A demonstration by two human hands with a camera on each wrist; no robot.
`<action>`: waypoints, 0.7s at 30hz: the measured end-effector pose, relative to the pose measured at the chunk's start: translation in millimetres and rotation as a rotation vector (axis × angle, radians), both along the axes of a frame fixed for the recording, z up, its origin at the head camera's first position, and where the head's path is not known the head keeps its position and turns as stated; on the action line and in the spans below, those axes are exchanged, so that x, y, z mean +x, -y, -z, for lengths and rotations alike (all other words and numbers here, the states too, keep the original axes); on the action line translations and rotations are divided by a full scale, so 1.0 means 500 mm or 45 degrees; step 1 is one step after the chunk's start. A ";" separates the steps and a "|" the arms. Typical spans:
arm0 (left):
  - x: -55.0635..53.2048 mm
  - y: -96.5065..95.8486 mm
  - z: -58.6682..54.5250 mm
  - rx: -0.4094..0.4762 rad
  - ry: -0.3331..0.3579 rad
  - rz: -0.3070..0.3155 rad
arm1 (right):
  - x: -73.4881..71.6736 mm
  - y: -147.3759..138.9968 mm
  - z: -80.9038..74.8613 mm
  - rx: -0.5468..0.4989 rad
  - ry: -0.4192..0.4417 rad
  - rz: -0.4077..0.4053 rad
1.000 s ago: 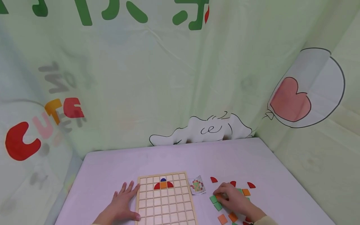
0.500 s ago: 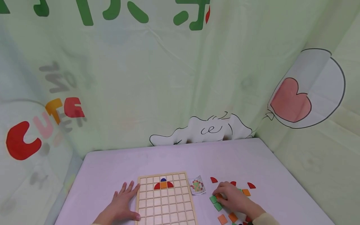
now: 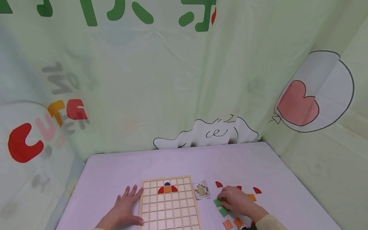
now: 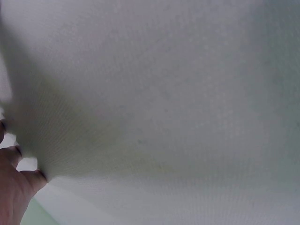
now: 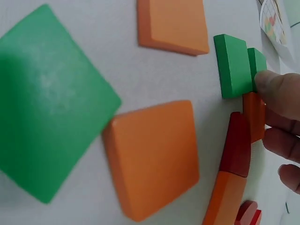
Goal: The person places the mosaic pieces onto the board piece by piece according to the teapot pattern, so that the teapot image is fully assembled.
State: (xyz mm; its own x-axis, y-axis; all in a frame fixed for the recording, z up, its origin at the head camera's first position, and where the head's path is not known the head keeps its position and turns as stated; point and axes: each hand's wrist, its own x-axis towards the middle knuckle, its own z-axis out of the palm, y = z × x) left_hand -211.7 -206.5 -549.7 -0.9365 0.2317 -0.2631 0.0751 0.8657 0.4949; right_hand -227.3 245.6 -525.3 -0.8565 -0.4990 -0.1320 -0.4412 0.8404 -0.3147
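Note:
On the table stands a wooden grid board holding a blue half-round piece, an orange square tile and red quarter-round pieces in its upper rows. My left hand lies spread at the board's left edge, thumb and fingertips touching the frame. My right hand curls over loose pieces at the right, pinching a green square tile between thumb and fingers. Another green tile lies just nearer. In the right wrist view, the thumb overlaps the farther green tile; fingers curl behind an orange tile.
A small pattern card lies right of the board. Red quarter-rounds and orange tiles lie scattered around the right hand. Mostly pale cloth fills the left wrist view. A printed curtain hangs behind the table.
The two green tiles by my right thumb have moved slightly apart, the farther one shifting left. My right hand has edged a little left. The left hand stays at the board.

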 end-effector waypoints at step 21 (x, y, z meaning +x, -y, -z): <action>0.000 0.000 -0.003 -0.020 -0.014 0.016 | -0.001 -0.025 0.027 -0.296 0.179 0.202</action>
State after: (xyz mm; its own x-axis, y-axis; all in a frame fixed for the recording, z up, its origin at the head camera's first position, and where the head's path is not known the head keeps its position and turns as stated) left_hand -211.8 -206.5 -548.2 -0.9364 0.2391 -0.2568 0.0909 0.8722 0.4806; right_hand -227.7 258.1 -538.9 -0.9076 -0.3911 -0.1527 -0.2488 0.7940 -0.5548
